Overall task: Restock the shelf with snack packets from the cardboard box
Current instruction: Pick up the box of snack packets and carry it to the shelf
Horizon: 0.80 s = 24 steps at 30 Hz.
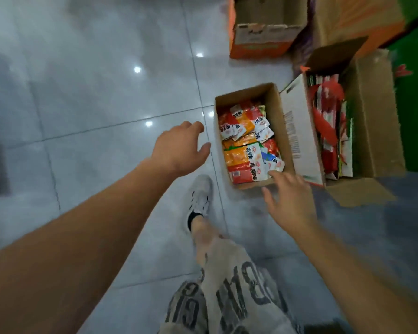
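Note:
An open cardboard box (276, 109) stands on the tiled floor, filled with orange, red and white snack packets (245, 143). My left hand (179, 148) hovers just left of the box with relaxed fingers, holding nothing. My right hand (287, 201) reaches over the box's near right corner, fingers spread, empty, its fingertips close to the nearest packets. No shelf is in view.
A larger open carton (369, 116) with red and green packets stands right of the box. An orange carton (263, 27) sits farther back, with green packaging (413, 97) at the far right. My leg and white shoe (199, 198) stand just before the box.

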Motion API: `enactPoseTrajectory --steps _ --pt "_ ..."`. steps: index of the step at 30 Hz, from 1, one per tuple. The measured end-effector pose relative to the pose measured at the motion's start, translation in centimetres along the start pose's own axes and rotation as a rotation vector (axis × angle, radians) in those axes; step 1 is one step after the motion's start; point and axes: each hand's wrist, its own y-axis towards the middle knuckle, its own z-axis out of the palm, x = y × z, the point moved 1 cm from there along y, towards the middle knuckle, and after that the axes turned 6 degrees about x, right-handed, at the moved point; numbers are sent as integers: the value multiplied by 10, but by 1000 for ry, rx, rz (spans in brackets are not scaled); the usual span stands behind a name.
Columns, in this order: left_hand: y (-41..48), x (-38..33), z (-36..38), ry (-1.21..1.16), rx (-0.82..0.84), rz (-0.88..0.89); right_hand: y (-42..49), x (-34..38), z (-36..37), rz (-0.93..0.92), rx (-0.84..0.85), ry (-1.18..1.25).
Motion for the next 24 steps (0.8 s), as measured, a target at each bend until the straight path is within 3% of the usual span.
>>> enactPoseTrajectory --steps 7,10,15,24 --pt "135 -16 3 203 111 249 48 -4 67 350 23 211" --pt "188 -19 22 279 135 337 61 -10 97 478 -57 316" --pt "263 -24 64 417 210 432 82 -25 147 750 -35 444" --pt "347 -25 100 453 110 536 120 -8 207 1132 -225 731"
